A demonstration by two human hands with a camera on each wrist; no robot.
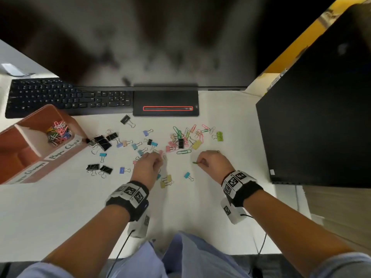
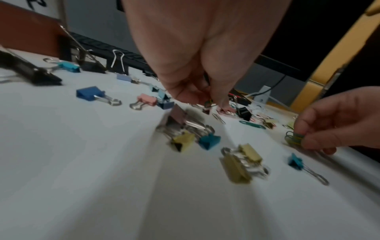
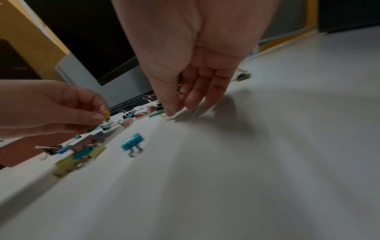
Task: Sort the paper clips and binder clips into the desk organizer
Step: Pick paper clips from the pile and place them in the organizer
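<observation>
A brown desk organizer (image 1: 66, 122) stands at the left; its labelled paper-clip compartment holds several coloured paper clips (image 1: 58, 133). Loose paper clips (image 1: 187, 135) lie in a pile at mid-desk. Black and coloured binder clips (image 1: 102, 141) are scattered to its left and front. My left hand (image 1: 160, 158) hovers over them, its fingertips (image 2: 185, 97) pinching a small yellowish clip (image 2: 209, 102). My right hand (image 1: 198, 162) is low over the desk to the right and pinches green and yellow paper clips (image 2: 293, 138) against the white surface.
A black keyboard (image 1: 66, 97) and a monitor base (image 1: 165, 103) lie behind the clips. A black computer tower (image 1: 317, 117) stands at the right. Yellow (image 1: 166, 180) and teal (image 1: 187, 175) binder clips lie between my wrists. The desk's front edge is near my body.
</observation>
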